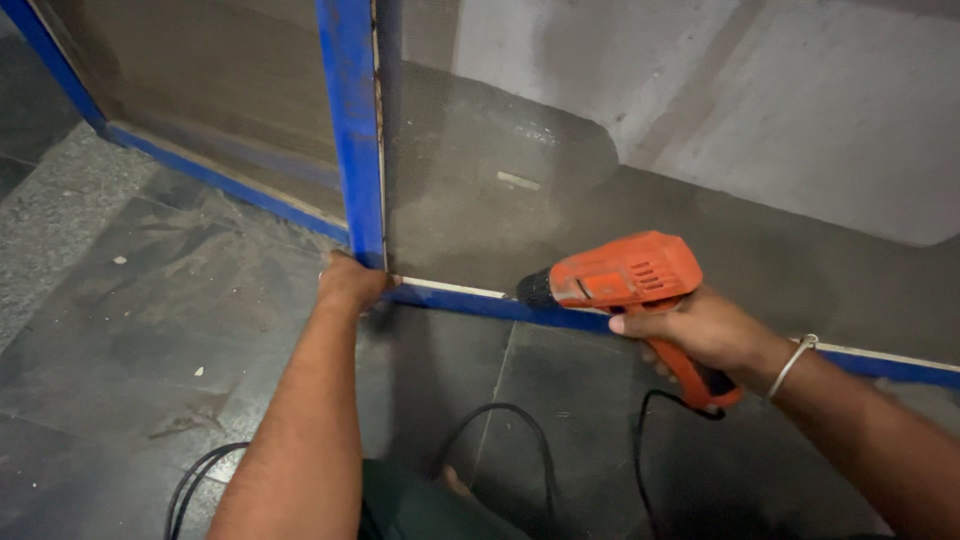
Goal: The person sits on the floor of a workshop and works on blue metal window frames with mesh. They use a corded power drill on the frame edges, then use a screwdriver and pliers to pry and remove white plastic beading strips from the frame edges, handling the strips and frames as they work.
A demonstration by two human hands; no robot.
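Now right hand (700,335) clamped on orange drill (625,275); left hand (350,282) closed around blue frame (352,120) beside it.

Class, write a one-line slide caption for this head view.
Right hand aims orange drill at blue frame; left hand steadies it.
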